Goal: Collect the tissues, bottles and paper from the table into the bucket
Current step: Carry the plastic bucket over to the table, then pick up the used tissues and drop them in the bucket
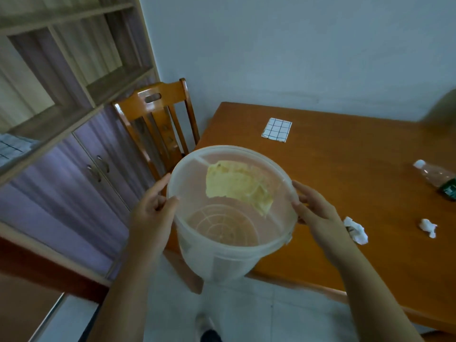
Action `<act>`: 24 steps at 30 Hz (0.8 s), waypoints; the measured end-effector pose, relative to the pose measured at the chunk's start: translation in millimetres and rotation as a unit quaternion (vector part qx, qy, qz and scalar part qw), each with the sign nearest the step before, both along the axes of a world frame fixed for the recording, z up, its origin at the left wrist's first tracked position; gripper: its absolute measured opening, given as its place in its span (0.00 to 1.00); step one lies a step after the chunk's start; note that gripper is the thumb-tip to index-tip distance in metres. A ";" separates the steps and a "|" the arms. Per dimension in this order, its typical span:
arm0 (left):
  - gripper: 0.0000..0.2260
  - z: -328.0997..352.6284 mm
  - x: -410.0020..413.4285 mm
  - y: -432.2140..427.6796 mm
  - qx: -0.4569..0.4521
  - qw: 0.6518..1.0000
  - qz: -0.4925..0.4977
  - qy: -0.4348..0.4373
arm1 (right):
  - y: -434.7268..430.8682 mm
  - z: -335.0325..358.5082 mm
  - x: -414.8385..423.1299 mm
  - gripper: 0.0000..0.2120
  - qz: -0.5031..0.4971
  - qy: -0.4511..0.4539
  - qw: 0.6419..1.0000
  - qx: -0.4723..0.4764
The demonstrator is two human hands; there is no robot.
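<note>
Over the wooden table's (345, 193) left edge, both hands grasp a translucent round plastic bucket (222, 255). Left hand (153, 215) and right hand (318, 218) clasp opposite sides of its rim.

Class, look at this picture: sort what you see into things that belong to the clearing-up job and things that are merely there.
Belongs to the job: bucket, held by left hand and right hand; two crumpled tissues; plastic bottle; squared paper; table.

Merely there: wooden chair; shelf unit; cupboard doors.
</note>
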State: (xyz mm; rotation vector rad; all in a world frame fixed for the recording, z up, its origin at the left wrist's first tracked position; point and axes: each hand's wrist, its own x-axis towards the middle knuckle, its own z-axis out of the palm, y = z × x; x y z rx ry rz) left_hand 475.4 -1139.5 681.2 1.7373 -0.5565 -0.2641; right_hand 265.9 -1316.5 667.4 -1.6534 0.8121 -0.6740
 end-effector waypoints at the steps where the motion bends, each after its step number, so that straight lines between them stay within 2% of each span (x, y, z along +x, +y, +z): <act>1: 0.19 0.9 11.3 -6.0 0.001 1.000 0.002 0.001 | -6.0 -2.1 12.8 0.17 -0.001 0.002 1.000 0.005; 9: 0.21 9.5 106.2 -54.1 -0.020 0.999 -0.005 -0.051 | -49.8 -18.5 114.0 0.19 -0.005 0.037 0.999 0.017; 16: 0.19 1.4 153.9 -87.9 -0.011 0.997 0.016 -0.080 | -81.8 -60.4 150.7 0.19 -0.029 0.110 0.993 -0.033; 24: 0.19 -0.6 167.2 -105.3 0.010 0.990 0.066 -0.121 | -121.7 -128.0 171.9 0.22 0.021 0.280 0.957 -0.074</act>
